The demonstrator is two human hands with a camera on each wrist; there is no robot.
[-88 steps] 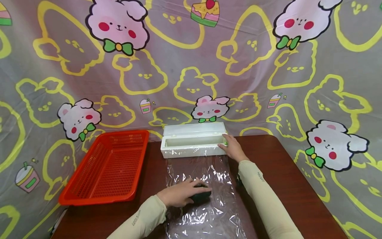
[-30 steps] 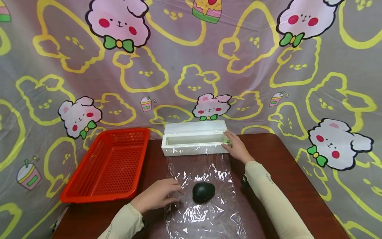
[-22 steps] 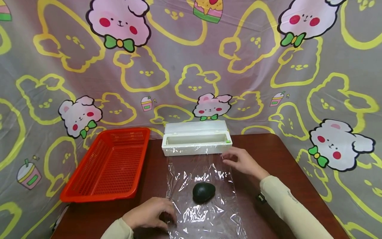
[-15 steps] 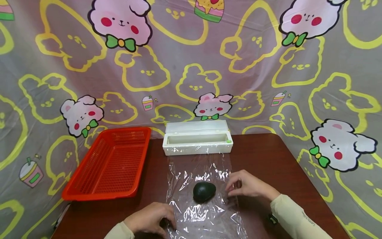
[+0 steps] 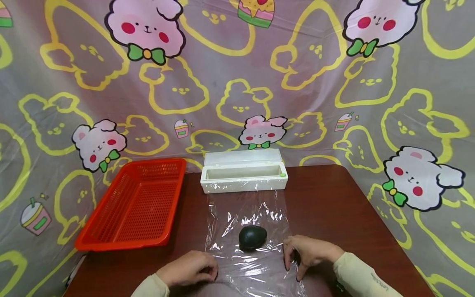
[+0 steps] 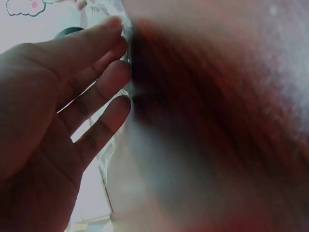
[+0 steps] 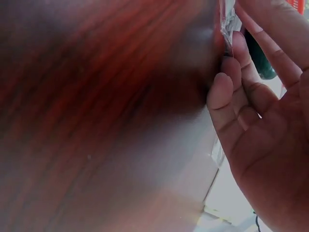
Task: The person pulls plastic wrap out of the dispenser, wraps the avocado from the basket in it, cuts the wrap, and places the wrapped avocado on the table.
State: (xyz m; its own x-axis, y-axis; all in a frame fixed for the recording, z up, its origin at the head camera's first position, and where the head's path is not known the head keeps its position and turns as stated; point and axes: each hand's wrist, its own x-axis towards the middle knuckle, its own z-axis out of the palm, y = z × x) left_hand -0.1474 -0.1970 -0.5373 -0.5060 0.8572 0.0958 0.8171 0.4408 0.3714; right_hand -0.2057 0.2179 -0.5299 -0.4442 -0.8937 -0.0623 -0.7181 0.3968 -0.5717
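A sheet of clear cling film (image 5: 252, 210) runs from the white cling film box (image 5: 245, 185) toward the front of the table. On it lies a dark green avocado (image 5: 252, 238), between my hands and a little beyond them. At the film's left edge, my left hand (image 5: 189, 268) pinches the film with thumb and fingertips. My right hand (image 5: 313, 251) holds the right edge, fingers bent down. Taut creases cross the film between both hands. In the right wrist view, a crinkled strip of film (image 7: 228, 24) shows at the fingertips, with part of the avocado (image 7: 260, 58) behind.
The box's lid (image 5: 243, 157) is raised, and a small green slider (image 5: 283, 175) sits at its right end. A red plastic basket (image 5: 170, 206) stands at the left of the brown table (image 5: 326, 198). A patterned curtain (image 5: 208, 82) hangs behind.
My left hand has left the avocado and come to the film's left edge. The right hand has let go of the box and moved down to the right edge. Creases now cross the film.
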